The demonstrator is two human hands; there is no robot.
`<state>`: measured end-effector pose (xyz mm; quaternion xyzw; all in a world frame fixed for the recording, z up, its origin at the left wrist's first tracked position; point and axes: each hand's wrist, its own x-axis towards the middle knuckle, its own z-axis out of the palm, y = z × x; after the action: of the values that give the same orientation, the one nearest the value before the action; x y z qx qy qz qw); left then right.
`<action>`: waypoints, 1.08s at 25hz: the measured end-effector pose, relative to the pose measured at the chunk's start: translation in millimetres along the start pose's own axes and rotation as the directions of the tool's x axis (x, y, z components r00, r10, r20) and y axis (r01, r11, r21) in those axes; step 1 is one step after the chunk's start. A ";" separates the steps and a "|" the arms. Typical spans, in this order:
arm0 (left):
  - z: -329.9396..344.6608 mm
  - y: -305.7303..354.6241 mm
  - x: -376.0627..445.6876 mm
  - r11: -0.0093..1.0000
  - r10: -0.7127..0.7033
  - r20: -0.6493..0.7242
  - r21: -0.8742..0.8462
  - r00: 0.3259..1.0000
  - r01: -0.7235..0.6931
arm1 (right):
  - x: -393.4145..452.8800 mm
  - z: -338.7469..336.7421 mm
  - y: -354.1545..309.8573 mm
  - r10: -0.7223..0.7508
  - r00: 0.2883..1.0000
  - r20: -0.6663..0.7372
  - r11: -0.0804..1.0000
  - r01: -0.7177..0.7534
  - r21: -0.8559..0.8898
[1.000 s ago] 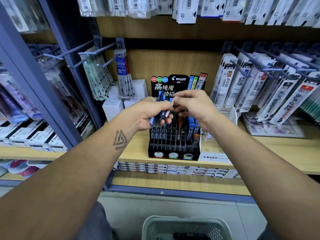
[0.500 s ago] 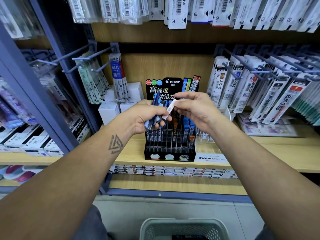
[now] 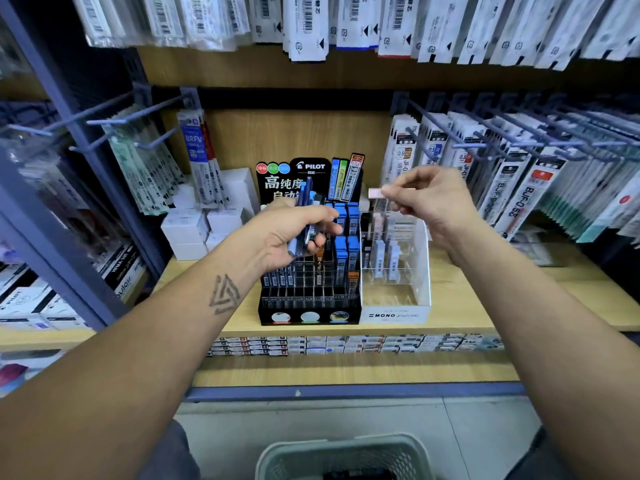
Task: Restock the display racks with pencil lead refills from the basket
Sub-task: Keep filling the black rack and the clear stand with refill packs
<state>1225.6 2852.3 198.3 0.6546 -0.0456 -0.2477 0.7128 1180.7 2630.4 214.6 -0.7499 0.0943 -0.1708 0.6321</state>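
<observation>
Pale lead refill (image 3: 375,193) above clear rack (image 3: 420,258)

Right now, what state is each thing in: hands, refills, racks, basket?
Left hand: grips a bunch of refills.
Right hand: pinches one pale refill above the white rack.
Black rack: upright, partly filled.
White rack: upright, mostly empty.
Basket: on floor, upright.

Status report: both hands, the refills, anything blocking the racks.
Left hand grips bundle of lead refills above black Pilot rack. Right hand pinches one pale refill above clear Mono rack. Nothing blocking.
</observation>
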 end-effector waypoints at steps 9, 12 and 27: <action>29.8 -6.0 8.7 1.000 -0.020 0.039 -0.012 0.999 0.021 | 20.6 -11.9 25.4 -0.157 0.982 0.104 0.683 0.184 -0.707; 26.7 -6.5 10.5 1.000 -0.027 0.041 -0.009 0.999 0.027 | 23.3 -9.9 26.7 -0.207 0.974 0.092 0.661 0.209 -0.721; 21.4 -7.0 10.4 1.000 -0.012 0.052 0.015 0.999 0.011 | 31.9 9.1 50.2 -0.202 0.935 0.293 0.321 0.346 -0.882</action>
<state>1224.3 2828.3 191.8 0.6536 -0.0622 -0.2683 0.7050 1217.4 2618.1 168.5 -0.9870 0.0041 -0.1440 0.0710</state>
